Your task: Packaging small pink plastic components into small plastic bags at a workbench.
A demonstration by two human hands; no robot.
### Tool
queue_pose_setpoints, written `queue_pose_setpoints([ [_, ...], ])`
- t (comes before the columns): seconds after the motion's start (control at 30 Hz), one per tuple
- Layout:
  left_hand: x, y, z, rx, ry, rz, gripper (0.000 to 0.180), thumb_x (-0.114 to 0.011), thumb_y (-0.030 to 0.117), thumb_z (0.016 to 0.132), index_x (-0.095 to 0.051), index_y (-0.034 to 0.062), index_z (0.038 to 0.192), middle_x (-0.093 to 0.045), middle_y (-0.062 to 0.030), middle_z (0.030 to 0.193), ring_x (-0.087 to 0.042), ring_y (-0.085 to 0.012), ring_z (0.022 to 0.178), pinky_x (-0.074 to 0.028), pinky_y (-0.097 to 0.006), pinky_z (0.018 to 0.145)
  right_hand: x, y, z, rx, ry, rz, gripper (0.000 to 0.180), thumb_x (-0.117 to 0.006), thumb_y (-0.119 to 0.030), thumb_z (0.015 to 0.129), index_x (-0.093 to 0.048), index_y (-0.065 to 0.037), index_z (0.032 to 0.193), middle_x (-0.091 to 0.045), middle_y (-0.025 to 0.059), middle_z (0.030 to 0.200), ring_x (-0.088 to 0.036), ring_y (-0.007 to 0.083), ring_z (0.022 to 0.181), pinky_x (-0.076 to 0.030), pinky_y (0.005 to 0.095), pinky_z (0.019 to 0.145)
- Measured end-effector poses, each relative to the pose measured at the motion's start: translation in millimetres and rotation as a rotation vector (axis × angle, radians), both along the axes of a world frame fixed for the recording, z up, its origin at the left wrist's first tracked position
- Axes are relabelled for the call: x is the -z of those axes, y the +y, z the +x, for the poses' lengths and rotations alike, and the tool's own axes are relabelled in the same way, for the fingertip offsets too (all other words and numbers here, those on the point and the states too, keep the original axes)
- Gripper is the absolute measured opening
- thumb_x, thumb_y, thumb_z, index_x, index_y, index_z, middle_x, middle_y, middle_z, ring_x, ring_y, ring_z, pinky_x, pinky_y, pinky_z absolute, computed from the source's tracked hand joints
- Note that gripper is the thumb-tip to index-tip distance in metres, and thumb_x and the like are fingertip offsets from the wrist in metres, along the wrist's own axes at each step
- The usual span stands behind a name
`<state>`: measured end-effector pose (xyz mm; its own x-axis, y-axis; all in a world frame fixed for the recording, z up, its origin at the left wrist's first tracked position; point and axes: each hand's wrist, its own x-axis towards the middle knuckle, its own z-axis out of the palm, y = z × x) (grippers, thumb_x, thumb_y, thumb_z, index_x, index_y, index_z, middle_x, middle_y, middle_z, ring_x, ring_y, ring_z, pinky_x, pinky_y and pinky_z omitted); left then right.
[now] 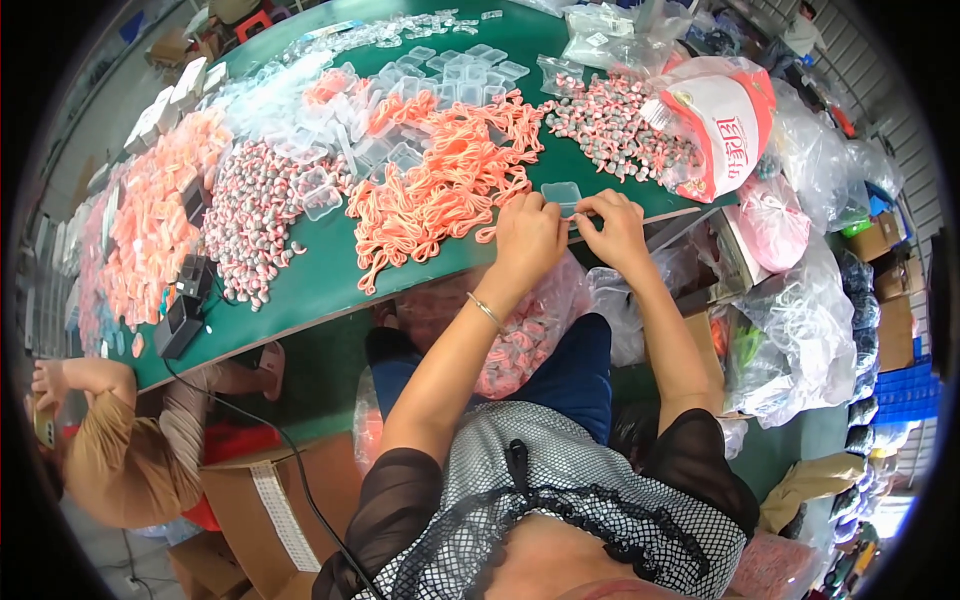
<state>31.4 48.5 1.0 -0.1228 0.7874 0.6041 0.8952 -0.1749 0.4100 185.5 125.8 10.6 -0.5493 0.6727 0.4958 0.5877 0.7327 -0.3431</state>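
At the table's near edge, my left hand (530, 236) and my right hand (612, 232) meet with fingertips bent and close together. Between them is a small clear plastic box (561, 193); both hands pinch at its near side. What lies right under the fingertips is too small to tell. Just left of my left hand spreads a heap of looped orange cords (440, 190). Beyond my hands lies a pile of small round pink-and-grey pieces (625, 125), beside a tipped white-and-red bag (715, 130). Several empty clear boxes (475, 75) are grouped farther back.
The green table (330, 285) also carries another heap of round pieces (250, 215), orange parts (165, 215) and a black device (180, 325) with a cable. A co-worker (130, 450) sits at the left. Bagged goods (790, 340) crowd the right; a cardboard box (285, 510) stands below.
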Motion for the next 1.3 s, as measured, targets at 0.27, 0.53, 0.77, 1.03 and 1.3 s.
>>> queue_pose_setpoints([
  [0.27, -12, -29, -10, -0.019, 0.03, 0.213, 0.015, -0.067, 0.016, 0.073, -0.063, 0.0073, 0.084, -0.058, -0.0088, 0.088, -0.056, -0.027, 0.088, -0.042, -0.041, 0.073, -12, 14, -2, -0.139, 0.22, 0.01, 0.007, -0.065, -0.006, 0.08, -0.069, -0.006, 0.086, -0.064, 0.0091, 0.078, -0.063, 0.0266, 0.07, -0.049, 0.037, 0.063],
  [0.53, -11, -59, -53, -0.275, 0.235, -0.032, 0.005, -0.065, 0.014, 0.078, -0.07, 0.0123, 0.079, -0.061, -0.0054, 0.079, -0.058, -0.0253, 0.085, -0.041, -0.04, 0.075, -29, -6, -29, -0.237, 0.216, -0.098, 0.009, -0.067, -0.006, 0.079, -0.07, -0.005, 0.088, -0.065, 0.0097, 0.084, -0.063, 0.0276, 0.076, -0.05, 0.0375, 0.066],
  [0.77, -12, -52, -56, -0.2, 0.124, 0.032, 0.003, -0.068, 0.014, 0.078, -0.069, 0.0118, 0.079, -0.062, -0.0044, 0.079, -0.058, -0.0247, 0.082, -0.04, -0.04, 0.075, -45, -29, -45, -0.436, 0.014, 0.046, 0.028, -0.071, -0.012, 0.08, -0.066, -0.008, 0.107, -0.064, 0.0102, 0.102, -0.06, 0.0276, 0.098, -0.046, 0.0397, 0.086],
  [1.03, -29, -12, -43, 0.083, -0.146, 0.139, 0.003, -0.068, 0.01, 0.078, -0.066, 0.0079, 0.08, -0.063, -0.0076, 0.082, -0.06, -0.0295, 0.082, -0.045, -0.041, 0.07, -42, 0, -33, -0.404, -0.051, -0.02, 0.03, -0.069, -0.016, 0.081, -0.065, -0.009, 0.109, -0.068, 0.0065, 0.096, -0.062, 0.0263, 0.092, -0.043, 0.0392, 0.085],
  [1.3, -32, 26, -20, 0.148, 0.032, 0.089, 0.006, -0.063, 0.013, 0.084, -0.063, 0.0084, 0.081, -0.065, -0.0083, 0.08, -0.062, -0.0301, 0.081, -0.044, -0.043, 0.071, -30, 38, 1, -0.35, 0.117, -0.341, 0.019, -0.067, -0.007, 0.087, -0.068, -0.001, 0.105, -0.068, 0.0084, 0.097, -0.065, 0.0172, 0.09, -0.05, 0.0303, 0.082],
])
